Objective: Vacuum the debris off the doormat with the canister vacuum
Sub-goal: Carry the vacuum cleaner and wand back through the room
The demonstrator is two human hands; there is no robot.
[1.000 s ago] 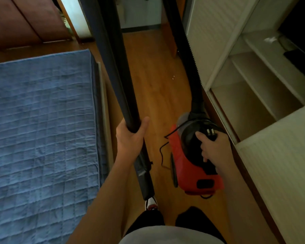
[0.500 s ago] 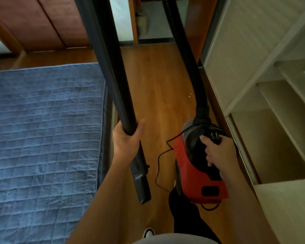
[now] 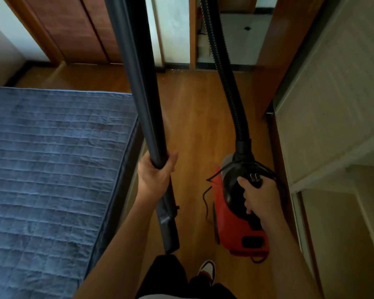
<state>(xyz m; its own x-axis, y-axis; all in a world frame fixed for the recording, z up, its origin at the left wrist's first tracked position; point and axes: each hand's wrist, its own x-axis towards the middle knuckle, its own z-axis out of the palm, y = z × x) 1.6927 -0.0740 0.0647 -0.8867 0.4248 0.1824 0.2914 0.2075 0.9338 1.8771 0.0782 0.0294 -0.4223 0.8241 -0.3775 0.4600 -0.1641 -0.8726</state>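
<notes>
Carrying step, by my judgement. Left hand (image 3: 154, 178) wraps its fingers round the long black plastic wand tube (image 3: 138, 83). Right hand (image 3: 259, 197) curls round the handle of the red-and-black canister vacuum (image 3: 242, 229), near the wooden floor (image 3: 194, 117)'s right edge. Doormat not in view. Advise: wand upright, thin black cord (image 3: 205, 197) clear of feet.

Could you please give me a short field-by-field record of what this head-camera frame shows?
setting: wooden floor between a blue quilted mattress and pale shelving
left grip: wrapped round the black vacuum wand, nozzle end pointing down
right grip: curled over the top of the red canister vacuum, power plug at its fingers
hose: ribbed, rising from the canister's front out of frame
doormat: not in view
debris: a few pale specks by the far doorway
</notes>
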